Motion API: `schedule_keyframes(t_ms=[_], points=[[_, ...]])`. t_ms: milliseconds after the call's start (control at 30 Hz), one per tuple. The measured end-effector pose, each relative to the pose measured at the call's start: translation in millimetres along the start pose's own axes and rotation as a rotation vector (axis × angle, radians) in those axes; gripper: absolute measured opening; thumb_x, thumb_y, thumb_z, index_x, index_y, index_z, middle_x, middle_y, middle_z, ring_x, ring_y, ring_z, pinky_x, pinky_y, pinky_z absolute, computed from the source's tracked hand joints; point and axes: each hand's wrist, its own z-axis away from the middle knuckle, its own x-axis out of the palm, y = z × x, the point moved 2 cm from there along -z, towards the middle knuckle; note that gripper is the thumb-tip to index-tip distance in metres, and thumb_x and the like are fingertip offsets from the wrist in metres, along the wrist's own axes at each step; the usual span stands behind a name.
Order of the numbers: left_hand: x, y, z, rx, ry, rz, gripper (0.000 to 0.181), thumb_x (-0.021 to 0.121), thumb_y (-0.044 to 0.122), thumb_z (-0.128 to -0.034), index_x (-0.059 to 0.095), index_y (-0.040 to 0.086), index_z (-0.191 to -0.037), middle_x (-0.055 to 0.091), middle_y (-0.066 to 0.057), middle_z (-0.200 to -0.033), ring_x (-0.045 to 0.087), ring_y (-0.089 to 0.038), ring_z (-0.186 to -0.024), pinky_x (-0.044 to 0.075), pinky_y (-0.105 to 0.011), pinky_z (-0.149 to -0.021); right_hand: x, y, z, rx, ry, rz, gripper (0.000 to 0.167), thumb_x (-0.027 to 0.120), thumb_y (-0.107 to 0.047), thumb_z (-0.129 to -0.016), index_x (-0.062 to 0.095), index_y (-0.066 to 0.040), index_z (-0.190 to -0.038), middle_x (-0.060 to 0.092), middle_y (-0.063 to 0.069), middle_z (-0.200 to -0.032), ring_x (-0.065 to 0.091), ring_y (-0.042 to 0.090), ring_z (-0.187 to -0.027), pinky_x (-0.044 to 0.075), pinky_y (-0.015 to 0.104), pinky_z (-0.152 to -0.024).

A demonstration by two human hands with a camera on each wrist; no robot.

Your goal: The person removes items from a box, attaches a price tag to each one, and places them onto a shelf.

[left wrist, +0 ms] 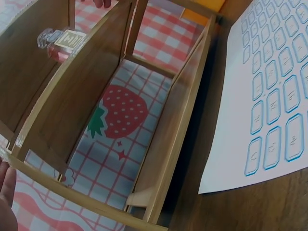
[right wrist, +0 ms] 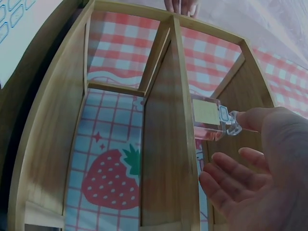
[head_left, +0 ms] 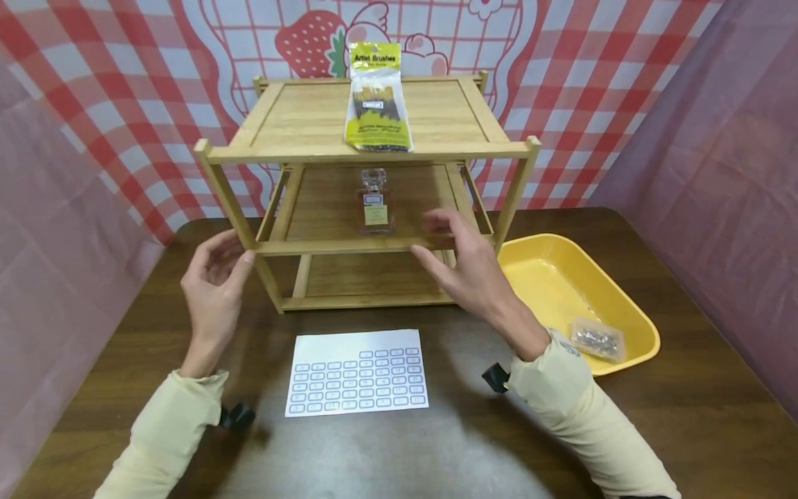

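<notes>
A perfume bottle [head_left: 375, 208] with a clear faceted stopper and pale label stands on the middle level of a wooden shelf rack [head_left: 368, 247]. To its right is my right hand [head_left: 467, 267], thumb and fingers spread apart, holding nothing. In the right wrist view the thumb overlaps the bottle's stopper [right wrist: 233, 123]; whether they touch I cannot tell. My left hand [head_left: 215, 291] is at the rack's left front post, fingers loosely bent and thumb tip by the wood. Only part of that hand [left wrist: 6, 197] appears in the left wrist view.
An artist brush pack [head_left: 377, 104] lies on the top shelf. A white sheet of blue-framed labels [head_left: 355, 341] is on the table before the rack. To the right, a yellow tray [head_left: 542, 270] contains a clear packet of small metallic pieces [head_left: 598, 339]. Checked cloth [head_left: 561, 104] hangs behind.
</notes>
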Motion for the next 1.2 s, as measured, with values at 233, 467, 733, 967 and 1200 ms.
schedule_keyframes(t_ms=[233, 467, 733, 967, 1200], points=[[1.1, 2.1, 9.0, 0.076, 0.055, 0.026, 0.024, 0.066, -0.015, -0.091, 0.068, -0.008, -0.114, 0.07, -0.011, -0.107, 0.066, -0.019, -0.096, 0.055, -0.024, -0.088, -7, 3, 12.3, 0.007, 0.014, 0.038, 0.043, 0.079, -0.004, -0.091, 0.058, 0.008, -0.127, 0.066, 0.021, -0.119, 0.065, 0.032, -0.108, 0.055, 0.045, -0.093], [8.0, 1.0, 19.5, 0.064, -0.014, 0.059, 0.02, 0.066, -0.014, -0.0914, 0.067, -0.012, -0.112, 0.07, -0.01, -0.105, 0.065, -0.018, -0.096, 0.055, -0.023, -0.085, -14, 6, 23.7, -0.044, 0.022, 0.066, 0.043, 0.081, -0.002, -0.089, 0.059, 0.008, -0.124, 0.066, 0.019, -0.115, 0.065, 0.029, -0.105, 0.056, 0.047, -0.09], [24.5, -1.1, 32.0, 0.043, -0.107, 0.03, 0.018, 0.064, -0.016, -0.0917, 0.062, -0.02, -0.109, 0.071, -0.008, -0.103, 0.066, -0.018, -0.096, 0.055, -0.023, -0.082, -22, 8, 35.3, -0.112, 0.027, 0.097, 0.043, 0.082, 0.0, -0.086, 0.06, 0.009, -0.121, 0.067, 0.018, -0.11, 0.065, 0.029, -0.097, 0.054, 0.032, -0.083], [39.5, -5.3, 42.9, -0.022, -0.186, 0.064, 0.018, 0.062, -0.019, -0.0922, 0.059, -0.023, -0.109, 0.071, -0.009, -0.104, 0.067, -0.017, -0.095, 0.056, -0.023, -0.084, -30, 14, 45.6, -0.092, 0.008, 0.075, 0.044, 0.082, 0.003, -0.084, 0.06, 0.008, -0.122, 0.067, 0.016, -0.109, 0.064, 0.025, -0.098, 0.051, 0.021, -0.081], [50.8, -10.8, 54.3, -0.157, -0.236, 0.057, 0.023, 0.064, -0.017, -0.0923, 0.06, -0.02, -0.115, 0.068, -0.023, -0.106, 0.067, -0.019, -0.096, 0.059, -0.027, -0.083, -38, 20, 59.4, 0.023, -0.029, 0.127, 0.044, 0.083, -0.002, -0.086, 0.06, 0.007, -0.123, 0.068, 0.015, -0.113, 0.063, 0.026, -0.095, 0.054, 0.028, -0.079]])
